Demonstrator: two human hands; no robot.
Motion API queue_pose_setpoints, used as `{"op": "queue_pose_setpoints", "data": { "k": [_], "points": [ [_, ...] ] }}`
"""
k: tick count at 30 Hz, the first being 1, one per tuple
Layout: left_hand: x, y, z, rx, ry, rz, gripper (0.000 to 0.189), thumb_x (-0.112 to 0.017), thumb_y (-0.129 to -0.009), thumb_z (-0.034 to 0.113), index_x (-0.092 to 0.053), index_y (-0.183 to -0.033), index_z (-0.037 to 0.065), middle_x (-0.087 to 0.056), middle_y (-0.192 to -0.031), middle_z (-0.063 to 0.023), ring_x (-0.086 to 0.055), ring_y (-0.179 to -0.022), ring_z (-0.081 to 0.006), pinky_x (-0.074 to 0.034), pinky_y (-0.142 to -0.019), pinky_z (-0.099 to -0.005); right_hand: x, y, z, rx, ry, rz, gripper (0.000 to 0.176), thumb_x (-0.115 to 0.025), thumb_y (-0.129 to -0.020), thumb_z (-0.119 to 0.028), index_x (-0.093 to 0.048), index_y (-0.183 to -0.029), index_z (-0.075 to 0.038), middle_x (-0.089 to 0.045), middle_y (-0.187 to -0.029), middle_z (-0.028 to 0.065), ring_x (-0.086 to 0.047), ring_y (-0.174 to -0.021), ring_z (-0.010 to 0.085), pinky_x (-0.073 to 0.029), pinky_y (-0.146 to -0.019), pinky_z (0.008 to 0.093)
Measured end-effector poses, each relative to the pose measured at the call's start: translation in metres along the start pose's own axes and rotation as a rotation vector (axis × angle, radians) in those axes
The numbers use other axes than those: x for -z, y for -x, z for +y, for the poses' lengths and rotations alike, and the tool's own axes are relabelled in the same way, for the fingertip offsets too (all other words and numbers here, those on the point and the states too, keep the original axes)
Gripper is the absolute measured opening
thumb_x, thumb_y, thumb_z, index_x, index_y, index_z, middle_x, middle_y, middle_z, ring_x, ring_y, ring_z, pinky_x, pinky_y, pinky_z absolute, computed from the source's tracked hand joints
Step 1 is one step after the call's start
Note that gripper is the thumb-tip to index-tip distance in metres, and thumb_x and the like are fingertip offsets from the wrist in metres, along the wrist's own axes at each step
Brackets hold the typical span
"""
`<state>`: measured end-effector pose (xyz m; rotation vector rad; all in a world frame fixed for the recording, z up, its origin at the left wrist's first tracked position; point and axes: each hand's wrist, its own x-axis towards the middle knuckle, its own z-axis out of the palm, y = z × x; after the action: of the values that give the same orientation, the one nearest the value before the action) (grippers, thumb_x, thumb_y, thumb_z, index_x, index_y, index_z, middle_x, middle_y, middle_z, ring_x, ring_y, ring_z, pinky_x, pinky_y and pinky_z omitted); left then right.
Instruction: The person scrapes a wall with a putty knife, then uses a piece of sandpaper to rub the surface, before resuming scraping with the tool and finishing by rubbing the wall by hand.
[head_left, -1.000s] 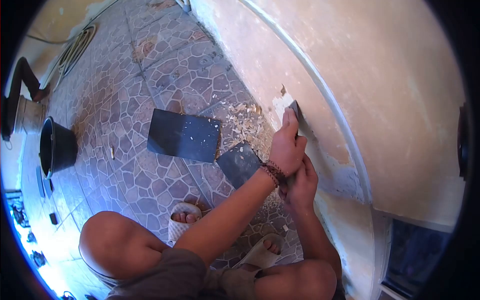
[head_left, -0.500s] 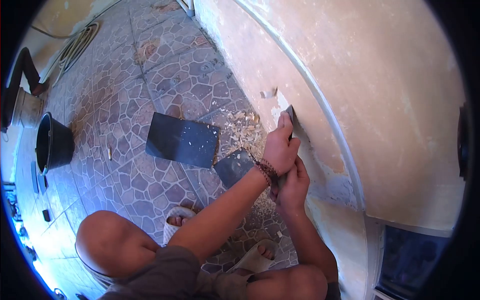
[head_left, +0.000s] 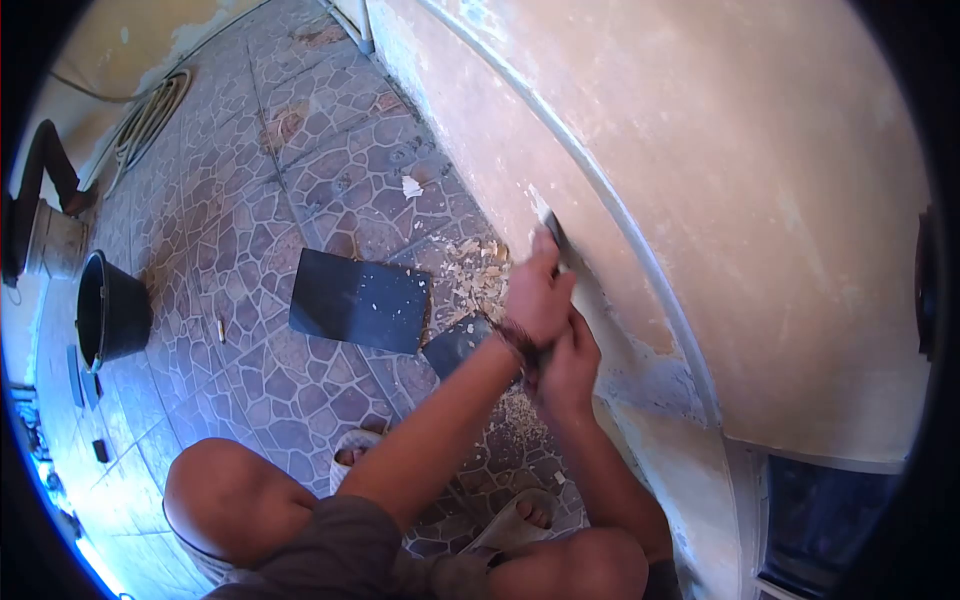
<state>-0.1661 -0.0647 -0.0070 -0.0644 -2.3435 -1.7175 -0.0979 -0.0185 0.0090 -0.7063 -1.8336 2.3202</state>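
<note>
My left hand, a dark braided bracelet on its wrist, is closed round a scraper, with a finger lying along the tool near its blade. My right hand is closed just behind it, around the handle end, which the hands mostly hide. The dark blade rests against the lower part of a peach-painted wall. Beside its tip shows a bare white patch. Paint chips lie on the floor along the foot of the wall.
Two dark flat sheets lie on the stone-patterned floor, sprinkled with chips. A black bucket stands at left, near a co-worker's arm by a whitish bucket. Behind is a coiled hose. A moulding runs along the wall.
The scraper and both hands have shifted slightly up and left in view. A curled paint flake on the wall has come off; a white flake now shows on the floor further off.
</note>
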Motion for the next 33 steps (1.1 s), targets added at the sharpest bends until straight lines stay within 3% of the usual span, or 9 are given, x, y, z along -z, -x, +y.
{"op": "queue_pose_setpoints", "data": {
  "k": [4,8,13,19,20,23,26,31,33],
  "points": [
    [0.033,-0.045,-0.001,0.151,0.116,-0.126,0.035,-0.054,-0.073,0.01,-0.053,-0.103,-0.01,-0.054,-0.059,-0.0195,-0.056,-0.052,-0.0206,-0.043,-0.05,-0.0332,-0.034,-0.014,-0.031,-0.178,0.078,-0.128,0.031,-0.042,-0.093,-0.021,-0.052,-0.116,-0.002,-0.043,-0.052,-0.0007,-0.036,-0.032,0.0078,-0.028,-0.029,0.0255],
    [0.005,0.003,-0.007,0.176,-0.082,-0.179,0.055,-0.054,-0.075,0.013,-0.039,-0.127,0.0,-0.057,-0.071,-0.027,-0.059,-0.068,-0.0397,-0.046,-0.062,-0.0432,0.013,0.008,-0.041,-0.292,0.126,-0.182,0.037,-0.041,-0.092,-0.024,-0.044,-0.125,-0.007,-0.046,-0.057,0.0004,-0.04,-0.036,0.0087,-0.031,-0.03,0.0237],
    [-0.028,0.09,0.02,0.506,0.137,-0.315,0.062,-0.049,-0.078,0.015,-0.029,-0.135,0.003,-0.058,-0.086,-0.0275,-0.06,-0.082,-0.0349,-0.045,-0.072,-0.0387,0.098,0.054,-0.022,-0.404,-0.006,-0.188,0.044,-0.042,-0.089,-0.02,-0.038,-0.13,-0.005,-0.048,-0.061,0.0017,-0.043,-0.04,0.0089,-0.031,-0.031,0.0228],
    [-0.043,0.14,0.021,0.417,0.189,-0.322,0.064,-0.049,-0.077,0.01,-0.025,-0.136,0.003,-0.052,-0.113,-0.0263,-0.055,-0.103,-0.0348,-0.043,-0.086,-0.0344,0.146,0.079,0.013,-0.274,0.117,-0.251,0.045,-0.041,-0.088,-0.018,-0.036,-0.131,-0.002,-0.053,-0.067,0.0048,-0.044,-0.04,0.0089,-0.031,-0.032,0.0227],
    [-0.05,0.149,0.014,0.372,0.136,-0.332,0.064,-0.049,-0.079,0.009,-0.023,-0.138,0.004,-0.06,-0.102,-0.0192,-0.059,-0.09,-0.0195,-0.044,-0.082,-0.0282,0.157,0.079,0.021,-0.269,0.118,-0.256,0.045,-0.042,-0.089,-0.017,-0.036,-0.13,-0.001,-0.054,-0.069,0.0054,-0.044,-0.04,0.0087,-0.031,-0.031,0.0227],
    [-0.073,0.168,-0.005,0.132,0.0,-0.152,0.066,-0.047,-0.078,0.007,-0.021,-0.138,0.004,-0.059,-0.104,-0.0211,-0.059,-0.093,-0.0239,-0.043,-0.084,-0.0302,0.171,0.072,0.042,-0.257,0.058,-0.238,0.044,-0.043,-0.09,-0.017,-0.037,-0.13,0.0,-0.055,-0.071,0.0051,-0.043,-0.041,0.0069,-0.03,-0.032,0.0221],
    [-0.067,0.155,0.005,0.415,0.055,-0.232,0.068,-0.046,-0.077,0.005,-0.02,-0.139,0.004,-0.057,-0.106,-0.0235,-0.059,-0.094,-0.0269,-0.043,-0.084,-0.0309,0.162,0.064,0.039,-0.287,0.025,-0.217,0.041,-0.045,-0.092,-0.016,-0.038,-0.129,0.0,-0.055,-0.073,0.0023,-0.042,-0.044,0.0039,-0.03,-0.036,0.0202],
    [-0.058,0.132,0.007,0.414,0.07,-0.224,0.067,-0.046,-0.076,0.004,-0.02,-0.138,0.001,-0.054,-0.112,-0.0254,-0.058,-0.094,-0.0279,-0.043,-0.084,-0.0307,0.152,0.042,0.03,-0.308,0.151,-0.272,0.041,-0.045,-0.092,-0.019,-0.039,-0.128,-0.001,-0.058,-0.08,0.006,-0.05,-0.055,0.0063,-0.038,-0.046,0.0189],
    [-0.057,0.135,0.007,0.434,0.131,-0.235,0.067,-0.047,-0.075,0.003,-0.021,-0.137,0.0,-0.05,-0.119,-0.0252,-0.056,-0.103,-0.0287,-0.041,-0.089,-0.0302,0.16,0.049,0.031,-0.33,0.478,-0.278,0.042,-0.048,-0.09,-0.024,-0.041,-0.123,0.001,-0.059,-0.08,0.0089,-0.054,-0.061,0.0107,-0.042,-0.051,0.0225]
  ]
}}
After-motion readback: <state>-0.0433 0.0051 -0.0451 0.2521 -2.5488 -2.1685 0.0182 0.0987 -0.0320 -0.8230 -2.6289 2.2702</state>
